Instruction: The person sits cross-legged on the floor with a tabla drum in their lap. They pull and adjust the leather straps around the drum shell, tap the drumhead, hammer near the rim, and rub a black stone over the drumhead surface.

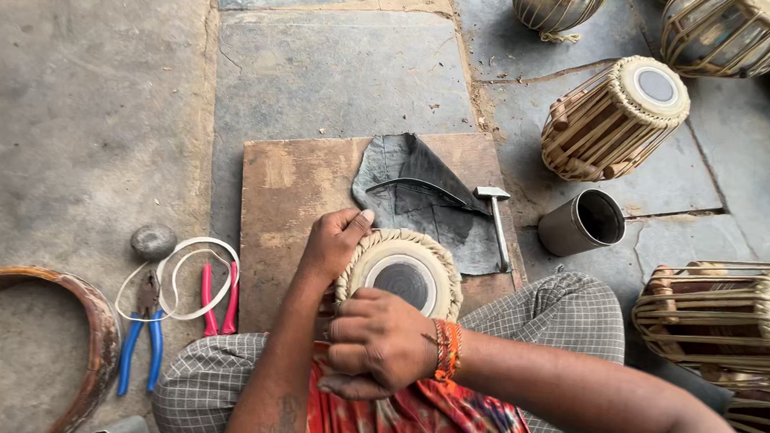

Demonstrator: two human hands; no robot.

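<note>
The left hand (335, 240) has its fingers clamped on the braided rim of the small drum (402, 274) at nine o'clock; the right hand (377, 341) has its fingers curled tight on the rim at six. The drum sits above the person's lap, over a wooden board (280, 202), with a hammer (496, 222) at one o'clock.

We see bare forearms and two bare hands, left hand (335, 240) and right hand (378, 341). Orange and red threads circle the right wrist. We wear grey checked cloth over the knees and red-orange patterned fabric at the lap.
</note>
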